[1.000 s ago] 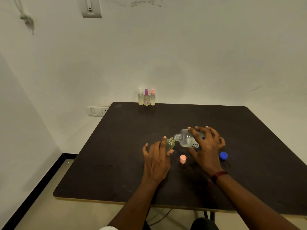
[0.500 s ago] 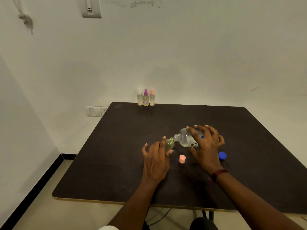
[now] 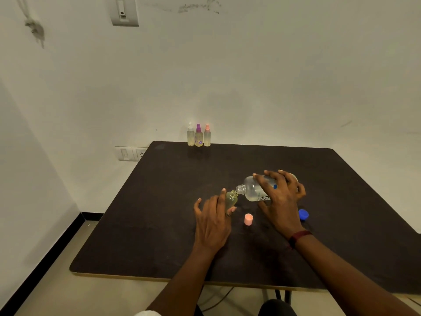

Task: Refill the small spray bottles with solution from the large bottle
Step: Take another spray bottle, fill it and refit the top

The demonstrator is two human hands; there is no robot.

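Clear plastic large bottle (image 3: 255,190), rounded, tilted neck-down, grasped by your right hand (image 3: 281,201); threaded mouth meets the pale-yellow small spray bottle (image 3: 231,199), gripped by your left hand (image 3: 213,222), centre of the dark matte table (image 3: 159,213).

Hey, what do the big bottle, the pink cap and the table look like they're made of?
Big bottle: clear and glossy, probably plastic, possibly glass; the liquid shows through its wall. Pink cap: opaque, smooth, evenly coloured, likely moulded plastic. Table: dark matte top with a pale front edge, which suggests laminate over board.
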